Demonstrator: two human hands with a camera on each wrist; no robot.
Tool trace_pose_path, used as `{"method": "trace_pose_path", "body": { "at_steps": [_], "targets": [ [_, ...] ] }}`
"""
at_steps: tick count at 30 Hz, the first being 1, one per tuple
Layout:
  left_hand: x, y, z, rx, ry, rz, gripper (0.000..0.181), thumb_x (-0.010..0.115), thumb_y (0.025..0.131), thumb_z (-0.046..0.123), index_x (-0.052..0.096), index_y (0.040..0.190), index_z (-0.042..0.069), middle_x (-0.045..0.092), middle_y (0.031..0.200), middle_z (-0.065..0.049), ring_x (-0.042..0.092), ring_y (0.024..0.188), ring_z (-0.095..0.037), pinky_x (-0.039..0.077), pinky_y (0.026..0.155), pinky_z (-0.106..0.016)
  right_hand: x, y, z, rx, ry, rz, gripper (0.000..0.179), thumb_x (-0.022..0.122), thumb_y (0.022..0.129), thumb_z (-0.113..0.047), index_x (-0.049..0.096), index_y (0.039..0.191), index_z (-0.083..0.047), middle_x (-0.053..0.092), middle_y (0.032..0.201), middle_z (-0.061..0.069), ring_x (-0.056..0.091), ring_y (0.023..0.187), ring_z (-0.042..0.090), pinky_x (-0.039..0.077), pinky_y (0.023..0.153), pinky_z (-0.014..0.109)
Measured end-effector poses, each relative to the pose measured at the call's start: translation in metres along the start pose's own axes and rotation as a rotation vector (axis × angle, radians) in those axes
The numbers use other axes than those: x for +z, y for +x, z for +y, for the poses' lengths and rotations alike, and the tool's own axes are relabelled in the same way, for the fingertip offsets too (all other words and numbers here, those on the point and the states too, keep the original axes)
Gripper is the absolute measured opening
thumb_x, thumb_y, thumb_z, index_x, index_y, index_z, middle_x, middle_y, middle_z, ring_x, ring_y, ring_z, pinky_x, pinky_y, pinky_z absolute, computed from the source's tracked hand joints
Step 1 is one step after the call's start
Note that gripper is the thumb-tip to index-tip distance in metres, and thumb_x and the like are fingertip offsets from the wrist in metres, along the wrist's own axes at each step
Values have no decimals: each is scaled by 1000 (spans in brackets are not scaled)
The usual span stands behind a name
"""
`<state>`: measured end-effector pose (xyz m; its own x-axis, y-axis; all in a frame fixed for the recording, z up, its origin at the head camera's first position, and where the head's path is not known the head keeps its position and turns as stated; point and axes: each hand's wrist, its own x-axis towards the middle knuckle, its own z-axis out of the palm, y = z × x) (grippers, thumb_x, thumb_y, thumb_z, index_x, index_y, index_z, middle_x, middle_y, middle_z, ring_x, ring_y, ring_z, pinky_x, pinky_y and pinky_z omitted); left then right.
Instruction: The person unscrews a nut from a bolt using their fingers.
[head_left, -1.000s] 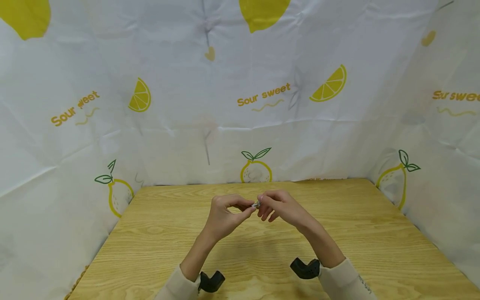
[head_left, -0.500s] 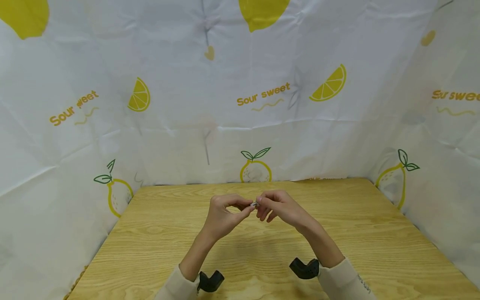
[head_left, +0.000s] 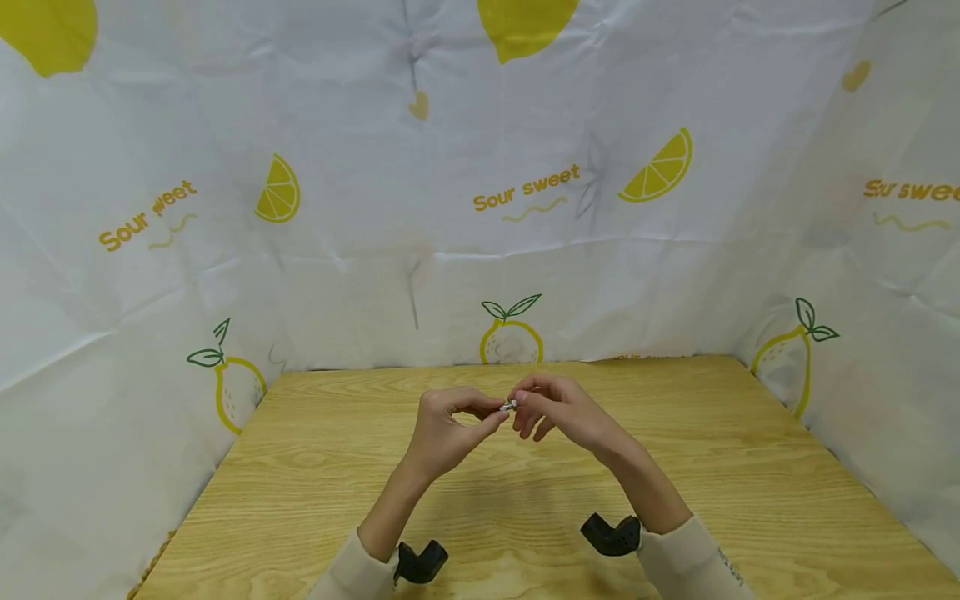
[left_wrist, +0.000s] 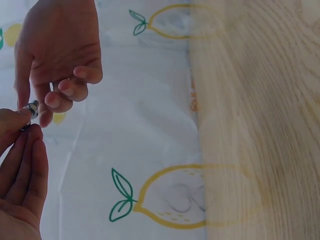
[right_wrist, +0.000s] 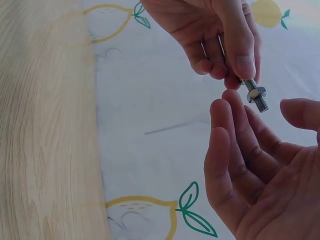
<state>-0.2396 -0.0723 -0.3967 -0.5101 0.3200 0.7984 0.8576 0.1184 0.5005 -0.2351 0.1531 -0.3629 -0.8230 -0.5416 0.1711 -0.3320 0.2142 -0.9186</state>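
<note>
In the head view my left hand (head_left: 446, 433) pinches a small silver bolt (head_left: 508, 406) between thumb and index finger, over the table. The right wrist view shows the threaded bolt (right_wrist: 261, 105) jutting from that pinch, with a hex nut (right_wrist: 256, 94) partway along its thread. My right hand (head_left: 564, 410) is just to the right of the bolt. Its thumb (right_wrist: 300, 112) stands apart from the nut, and its fingers are loosely bent on the other side. The bolt's held end is hidden by the left fingers.
A wood-grain table (head_left: 315, 492) lies under both hands. White lemon-print cloth (head_left: 360, 308) hangs behind it and along both sides. Black wrist-worn devices (head_left: 611, 535) sit at the cuffs of both beige sleeves (head_left: 693, 558).
The right fingers have come away from the nut, with the index finger lifted and thumb and finger spread. The left hand keeps its pinch on the bolt, almost unmoved.
</note>
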Motion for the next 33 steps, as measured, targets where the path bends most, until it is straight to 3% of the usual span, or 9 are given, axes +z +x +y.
{"method": "trace_pose_path", "body": {
  "at_steps": [6, 11, 15, 19, 27, 33],
  "targets": [
    [0, 0, 2, 8, -11, -5, 7, 80, 88, -1, 81, 95, 0, 79, 84, -14, 76, 71, -18, 65, 68, -25, 2, 2, -1, 54, -13, 29, 41, 45, 112, -32, 67, 107, 2, 74, 87, 7, 73, 78, 19, 65, 71, 42],
    [0, 0, 2, 9, -4, -4, 6, 80, 88, 0, 81, 94, 1, 79, 84, -14, 76, 71, -18, 64, 68, -24, 3, 2, -1, 65, -48, 7, 40, 49, 111, -29, 69, 101, 3, 74, 89, 15, 72, 79, 22, 65, 74, 44],
    [1, 0, 0, 1, -1, -6, 6, 80, 88, 1, 81, 94, 2, 80, 84, -13, 76, 71, -17, 64, 68, -24, 3, 1, 0, 56, -52, -3, 36, 51, 110, -26, 68, 102, 5, 73, 90, 19, 72, 79, 23, 65, 75, 48],
    [1, -1, -2, -21, -8, -9, 5, 79, 90, 3, 82, 94, 4, 80, 84, -10, 76, 72, -15, 64, 69, -24, 1, 1, 2, 53, -40, -8, 34, 52, 109, -25, 68, 103, 5, 73, 90, 17, 72, 79, 23, 65, 74, 41],
    [1, -1, 0, -61, -17, -12, 5, 80, 89, 3, 81, 94, 3, 80, 85, -10, 76, 73, -12, 65, 69, -26, 0, 0, 0, 43, -19, -1, 30, 55, 107, -23, 67, 112, 4, 73, 90, 11, 72, 80, 24, 64, 76, 46],
    [1, -1, 1, -66, -33, -8, 5, 80, 88, 2, 81, 93, 4, 80, 86, -11, 77, 73, -13, 65, 68, -27, 1, 0, -2, 7, -11, -2, 26, 56, 106, -18, 66, 114, 5, 73, 90, 14, 72, 79, 23, 64, 71, 41]
  ]
}}
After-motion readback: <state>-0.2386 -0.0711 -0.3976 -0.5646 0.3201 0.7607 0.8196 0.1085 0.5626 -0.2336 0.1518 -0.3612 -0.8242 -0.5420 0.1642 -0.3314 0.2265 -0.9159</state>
